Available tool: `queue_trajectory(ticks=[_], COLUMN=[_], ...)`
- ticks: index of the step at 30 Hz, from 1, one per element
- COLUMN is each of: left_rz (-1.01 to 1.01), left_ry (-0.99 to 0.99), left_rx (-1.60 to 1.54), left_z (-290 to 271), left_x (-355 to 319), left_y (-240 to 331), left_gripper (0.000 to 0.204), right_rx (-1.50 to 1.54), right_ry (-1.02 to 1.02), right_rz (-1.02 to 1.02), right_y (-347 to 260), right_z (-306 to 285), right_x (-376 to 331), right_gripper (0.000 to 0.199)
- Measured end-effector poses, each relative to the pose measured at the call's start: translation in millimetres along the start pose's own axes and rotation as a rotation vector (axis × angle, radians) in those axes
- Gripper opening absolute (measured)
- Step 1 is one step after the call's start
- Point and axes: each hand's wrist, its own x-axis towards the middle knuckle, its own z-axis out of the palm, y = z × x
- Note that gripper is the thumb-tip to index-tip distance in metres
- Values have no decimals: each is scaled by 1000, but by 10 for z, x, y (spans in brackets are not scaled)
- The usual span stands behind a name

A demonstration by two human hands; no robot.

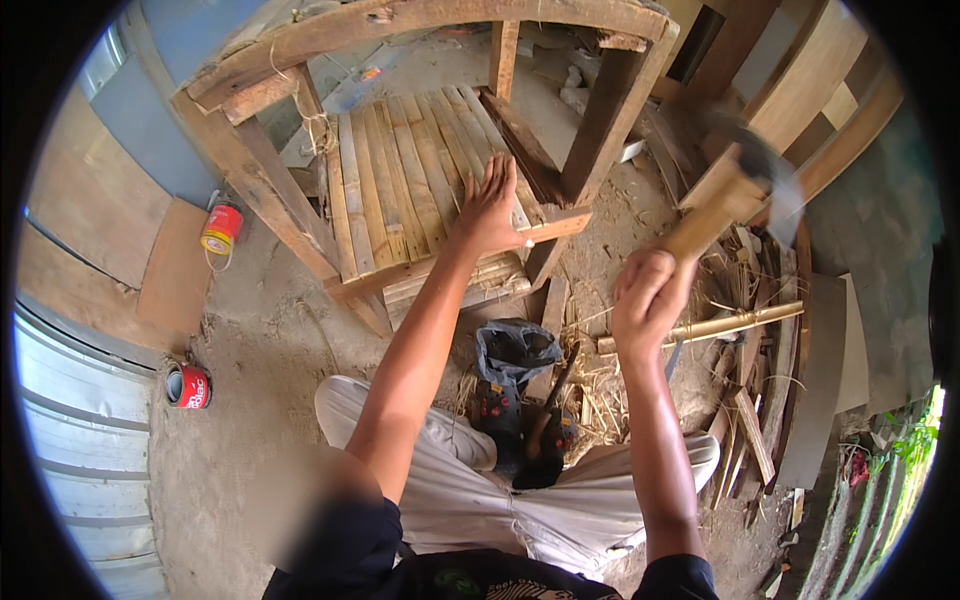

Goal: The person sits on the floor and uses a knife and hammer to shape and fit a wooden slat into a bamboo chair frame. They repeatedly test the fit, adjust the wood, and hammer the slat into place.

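My left hand (489, 215) lies with its fingers stretched out on a low shelf of wooden slats (385, 190). Its thumb reaches down to the shelf's front rail (560, 226). The shelf sits inside a rough wooden table frame (430, 22). Raised to the right, my right hand (648, 300) is closed round the wooden handle of a hammer (715, 213). The hammer's metal head is smeared by motion and is apart from the shelf. Whether a nail stands by my left thumb is too small to tell.
Between my legs lie a black plastic bag (515, 350) and dark tools, partly hidden. A bamboo strip (700, 328), wood shavings and scrap boards (755, 435) cover the right side. Red cans (188, 386) stand at left, near a corrugated metal sheet (90, 460).
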Motion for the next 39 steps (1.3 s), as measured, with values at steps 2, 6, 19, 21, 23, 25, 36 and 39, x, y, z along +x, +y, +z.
queue_trajectory(ticks=[2,6,19,21,23,25,36,39], left_rz=[12,-22,133,103,-219,-419,-406,-374], left_ry=[2,6,700,1170,1361,1458,1363,1376], left_rx=[-20,-12,-514,-195,-103,-149,-294,-232], left_z=[-14,-63,-450,-779,-1028,-1208,-1000,-1101], left_x=[0,13,-1297,-1480,-1577,-1425,-1269,-1194], left_y=[-2,-23,56,-171,-401,-711,-1170,-1631], left_gripper=[136,135,36,39,44,46,49,46], right_rx=[252,-380,243,-41,-108,-66,543,566], right_ry=[149,-339,287,189,134,186,137,168], right_rz=[-156,323,495,494,358,293,567,613], right_y=[29,82,472,697,928,1099,1574,1427], right_z=[50,111,-367,-377,-348,-222,455,655], right_x=[-5,-226,-702,-619,-266,191,1270,1145], right_gripper=[27,29,25,27,24,21,37,38])
